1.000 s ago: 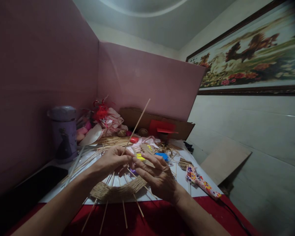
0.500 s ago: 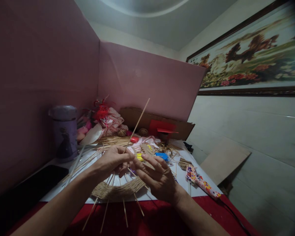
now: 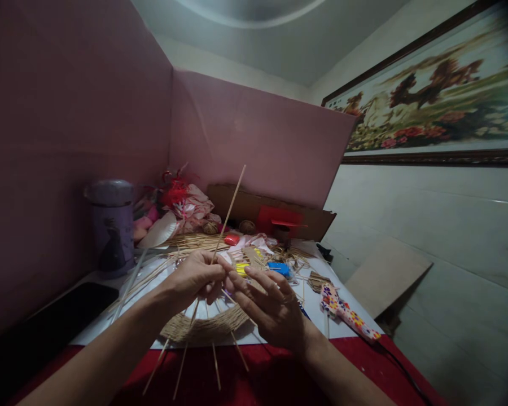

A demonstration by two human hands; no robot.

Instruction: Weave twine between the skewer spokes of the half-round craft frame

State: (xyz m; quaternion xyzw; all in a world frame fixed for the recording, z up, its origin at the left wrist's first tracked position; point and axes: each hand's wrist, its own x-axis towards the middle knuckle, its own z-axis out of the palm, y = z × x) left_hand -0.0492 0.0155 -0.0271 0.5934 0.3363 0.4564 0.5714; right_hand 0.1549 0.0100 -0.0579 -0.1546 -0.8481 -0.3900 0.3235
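A thin wooden stick [image 3: 232, 206] rises from between the fingers of my left hand [image 3: 198, 276], which is closed on it. My right hand [image 3: 271, 304] is beside it, its fingertips meeting my left fingertips and its other fingers extended. Whether the right fingertips also touch the stick is hidden. Below both hands lies a ring of woven twine [image 3: 203, 330] with several sticks radiating through it, some poking out over the red cloth [image 3: 275, 378]. The hands cover the ring's far part.
A purple tumbler [image 3: 112, 231] and a dark phone [image 3: 88, 299] are at the left. Behind lie bundled sticks [image 3: 198, 242], twine balls [image 3: 246, 227] and a blue packet [image 3: 278, 268]. A flowered glue gun [image 3: 347, 313] with a cord lies at the right.
The stick's upper end has shifted left and now stands more upright. Both hands have stayed nearly in place, fingertips together.
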